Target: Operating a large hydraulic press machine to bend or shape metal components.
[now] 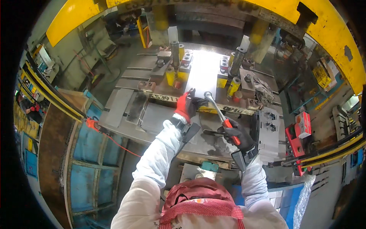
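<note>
Right now both your arms reach forward from the lower edge, white sleeves, gloves on. Your left hand (pixel 186 105) is stretched furthest out, red-backed glove, fingers curled down onto the front edge of the die block (pixel 167 114), just left of the wrench head. Can't tell if it grips anything there or just presses; fingertips are hidden behind the glove back.

Your right hand (pixel 238 134) sits nearer to you and right of the left hand, dark glove, fist closed tight round the red handle of the wrench (pixel 220 114). Wrist is cocked so the knuckles face up and left.

Wrench: long axis runs diagonally, handle end low-right in your fist, head up-left ahead of the hand. Head ends just beside your left fingertips, over the yellow strip (pixel 213 109) on the block's front edge. Shaft is bright polished steel, slim, with a rounded ring-type head; grip is red with its tail poking out below your fist. Whether the head is seated on a fastener I can't tell.

Beyond both hands: a bright steel plate (pixel 204 72) flanked by yellow cylinders (pixel 170 75) and grey guide posts (pixel 174 53). To the right of your right hand, a red box (pixel 303 124) lies on the bench.
</note>
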Available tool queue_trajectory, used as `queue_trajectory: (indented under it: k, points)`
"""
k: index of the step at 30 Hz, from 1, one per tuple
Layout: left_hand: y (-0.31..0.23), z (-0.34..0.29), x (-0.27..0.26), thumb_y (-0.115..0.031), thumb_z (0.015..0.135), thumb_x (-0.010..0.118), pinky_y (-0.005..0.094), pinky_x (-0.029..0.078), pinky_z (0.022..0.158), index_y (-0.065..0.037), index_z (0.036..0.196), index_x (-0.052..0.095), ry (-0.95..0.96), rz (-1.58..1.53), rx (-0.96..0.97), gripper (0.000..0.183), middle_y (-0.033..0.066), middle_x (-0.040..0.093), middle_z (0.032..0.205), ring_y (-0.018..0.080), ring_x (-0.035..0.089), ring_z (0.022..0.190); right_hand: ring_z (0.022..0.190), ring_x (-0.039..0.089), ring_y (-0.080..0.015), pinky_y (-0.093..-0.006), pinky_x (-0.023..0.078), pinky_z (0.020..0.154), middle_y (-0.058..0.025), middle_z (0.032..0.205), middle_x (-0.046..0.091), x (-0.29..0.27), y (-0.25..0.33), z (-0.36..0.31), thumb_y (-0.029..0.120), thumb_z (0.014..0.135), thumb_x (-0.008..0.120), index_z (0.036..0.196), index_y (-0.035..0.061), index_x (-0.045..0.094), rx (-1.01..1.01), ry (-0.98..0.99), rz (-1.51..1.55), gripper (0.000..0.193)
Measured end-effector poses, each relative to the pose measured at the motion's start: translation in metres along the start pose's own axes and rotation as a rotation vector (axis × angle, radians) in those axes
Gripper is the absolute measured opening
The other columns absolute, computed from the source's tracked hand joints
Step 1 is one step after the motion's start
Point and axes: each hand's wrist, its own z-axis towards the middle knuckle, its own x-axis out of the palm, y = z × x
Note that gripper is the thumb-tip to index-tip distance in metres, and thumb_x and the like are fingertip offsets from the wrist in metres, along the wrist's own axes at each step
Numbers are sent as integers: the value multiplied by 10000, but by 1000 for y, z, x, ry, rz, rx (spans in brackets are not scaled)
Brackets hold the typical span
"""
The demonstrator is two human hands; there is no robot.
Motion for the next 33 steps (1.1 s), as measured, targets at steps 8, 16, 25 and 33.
queue_trajectory:
  k: [8, 16, 25, 33]
  points:
    - [37, 35, -33, -182, 897, 522, 433, 574, 667, 16, 988, 510, -145, 187, 128, 218, 177, 596, 860, 350, 636, 700, 606, 510, -72, -201, 428, 526, -84, 925, 601, 9, 5, -18, 169, 803, 557, 1123, 31, 467, -18, -162, -100, 360]
    - [48, 50, -49, -173, 900, 503, 500, 563, 689, 17, 1045, 510, -117, 286, 202, 240, 182, 589, 954, 352, 619, 771, 607, 506, -77, -221, 415, 531, -41, 773, 548, 13, -90, -133, 179, 825, 557, 1018, 34, 543, -37, -752, 68, 242]
    - [74, 78, -74, -193, 889, 514, 507, 557, 702, 25, 1086, 503, -68, 326, 278, 294, 196, 587, 985, 370, 616, 797, 497, 560, -162, -282, 441, 412, -55, 762, 638, -33, -206, -183, 323, 868, 546, 969, 168, 539, 207, -710, 416, 185]
    - [54, 62, -55, -187, 884, 517, 513, 549, 708, 14, 1119, 485, -107, 85, 90, 311, 194, 577, 1022, 381, 611, 823, 472, 541, -155, -274, 427, 410, -57, 752, 633, -49, -234, -187, 313, 862, 555, 939, 154, 543, 213, -717, 409, 177]
